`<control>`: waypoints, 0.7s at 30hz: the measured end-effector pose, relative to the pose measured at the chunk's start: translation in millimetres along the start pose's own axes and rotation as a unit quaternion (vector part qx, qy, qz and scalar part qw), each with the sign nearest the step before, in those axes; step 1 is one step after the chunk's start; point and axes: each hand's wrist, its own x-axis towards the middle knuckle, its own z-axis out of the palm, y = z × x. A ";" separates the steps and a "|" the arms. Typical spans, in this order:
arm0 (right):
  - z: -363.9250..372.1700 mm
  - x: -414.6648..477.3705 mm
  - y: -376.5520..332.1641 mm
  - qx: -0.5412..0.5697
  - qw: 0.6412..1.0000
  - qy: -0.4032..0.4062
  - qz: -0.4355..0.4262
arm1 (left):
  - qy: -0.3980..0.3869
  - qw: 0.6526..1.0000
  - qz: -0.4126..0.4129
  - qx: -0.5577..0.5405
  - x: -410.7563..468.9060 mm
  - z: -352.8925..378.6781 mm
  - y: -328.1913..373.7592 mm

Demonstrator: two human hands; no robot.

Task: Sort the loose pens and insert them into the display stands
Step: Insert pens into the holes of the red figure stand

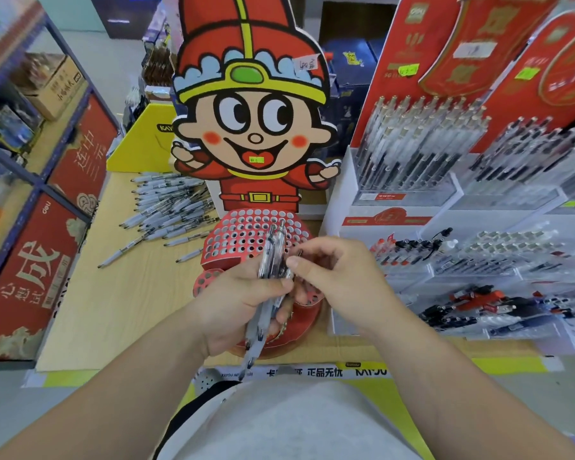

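My left hand (236, 303) grips a bundle of clear-barrelled pens (270, 260), tips pointing down toward me and clicker ends up. My right hand (332, 277) pinches one pen of that bundle near its top, thumb and forefinger closed on it. Both hands hover over the red tiered display stand (246, 237), whose top is full of round holes, under a cartoon figure cutout (253, 127). A pile of loose pens (170, 207) lies on the tabletop to the left of the stand.
White stands with rows of pens (422, 154) fill the right side, with more pen trays (478, 260) below them. A yellow box (140, 144) stands behind the loose pile. Shelving with red boxes (30, 260) lines the left. The wooden tabletop (120, 300) shows at the front left.
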 end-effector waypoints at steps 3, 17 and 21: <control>-9.4 -3.3 2.0 0.071 0.997 0.012 0.029 | 0.001 1.000 -0.006 -0.022 -0.1 9.0 4.2; -49.7 -10.3 3.0 0.163 0.984 0.057 0.032 | 0.031 0.999 -0.028 0.017 2.4 15.9 -2.7; -63.8 -15.6 1.6 0.178 0.984 -0.003 0.017 | 0.044 0.998 -0.042 -0.012 4.0 15.4 -1.8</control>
